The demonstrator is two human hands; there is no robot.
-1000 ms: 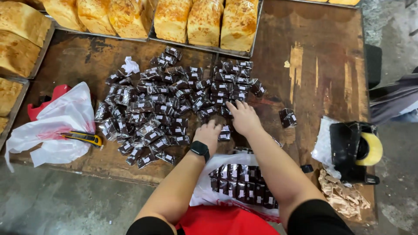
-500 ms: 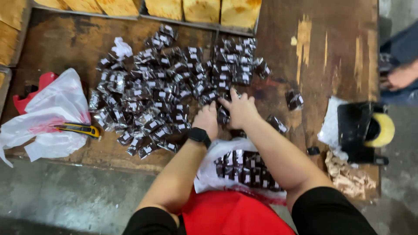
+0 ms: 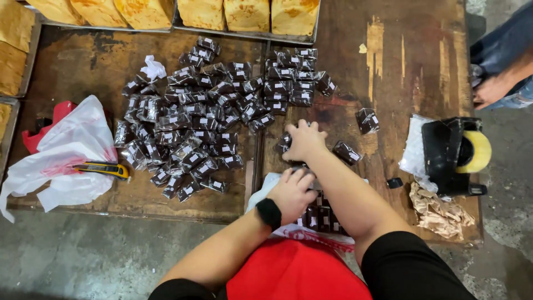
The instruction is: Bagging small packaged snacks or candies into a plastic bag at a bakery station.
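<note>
Many small dark wrapped packets (image 3: 194, 111) lie heaped on a worn wooden table (image 3: 344, 72). My right hand (image 3: 304, 140) rests knuckles-up, its fingers curled over a few packets (image 3: 284, 143) pulled out of the heap near the front edge. My left hand (image 3: 291, 191), with a black watch (image 3: 269, 213) on the wrist, grips the mouth of a white plastic bag (image 3: 327, 230) that hangs at the table's edge. The bag holds several of the same packets. Two loose packets (image 3: 367, 119) lie just right of my right hand.
Metal trays of golden bread (image 3: 244, 14) line the far edge and the left side. A yellow utility knife (image 3: 102, 168) lies on a white and red plastic bag (image 3: 61, 161). A black tape dispenser (image 3: 452, 155) and crumpled paper (image 3: 438, 214) sit on the right. Another person's hand (image 3: 491, 89) is at the far right.
Both hands have drawn back from the heap toward the front edge. The right hand dragged a few packets along, and the left hand went to the bag's mouth.
</note>
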